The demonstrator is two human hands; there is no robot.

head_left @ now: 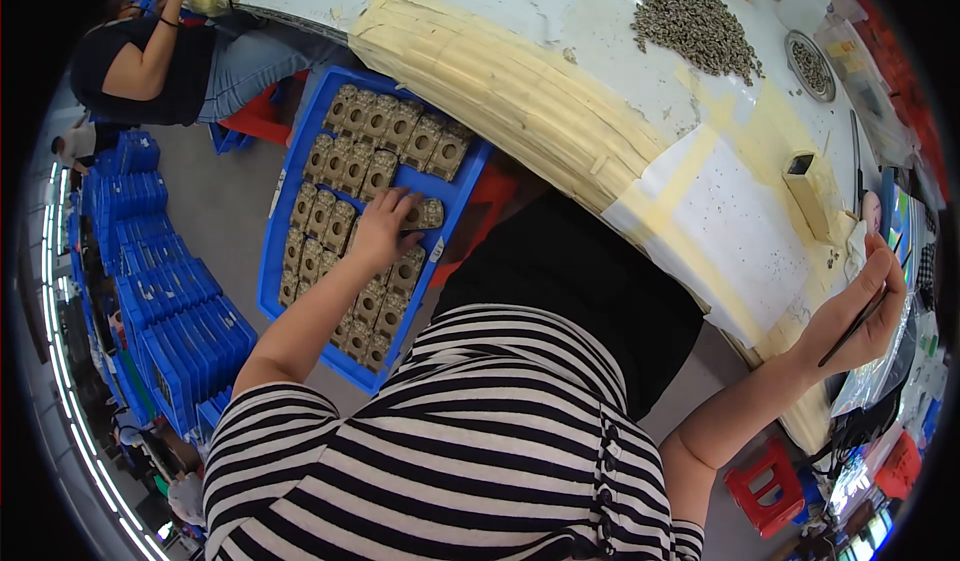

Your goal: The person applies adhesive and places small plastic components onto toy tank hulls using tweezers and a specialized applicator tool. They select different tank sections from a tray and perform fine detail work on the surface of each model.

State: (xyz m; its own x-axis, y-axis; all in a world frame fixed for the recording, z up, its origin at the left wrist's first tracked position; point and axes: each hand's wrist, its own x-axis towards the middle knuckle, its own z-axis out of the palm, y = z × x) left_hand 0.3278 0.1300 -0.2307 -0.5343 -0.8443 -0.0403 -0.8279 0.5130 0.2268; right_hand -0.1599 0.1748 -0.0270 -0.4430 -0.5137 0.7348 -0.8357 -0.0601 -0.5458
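My left hand (pixel 380 231) reaches into a blue plastic tray (pixel 268 286). Its thumb and fingers lie around one end of a camouflage-patterned housing (pixel 427 214) with a round hole, turned sideways to the others. Rows of similar patterned housings (pixel 340 166) fill much of the tray, and my left hand and forearm hide some of them. Over at the right, my right hand (pixel 862 311) is raised by the table's edge. Its fingers close around a slim dark stick-like tool (pixel 850 337), whose exact kind I cannot make out.
On the white table (pixel 590 11), its edge padded with yellow tape, lie a heap of small metal parts (pixel 695 26), a round dish (pixel 810 66), a yellow-taped block (pixel 808 196) and white paper (pixel 715 236). Stacked blue trays (pixel 180 311) stand left. A seated person (pixel 150 71) works nearby; a red stool (pixel 768 486) is lower right.
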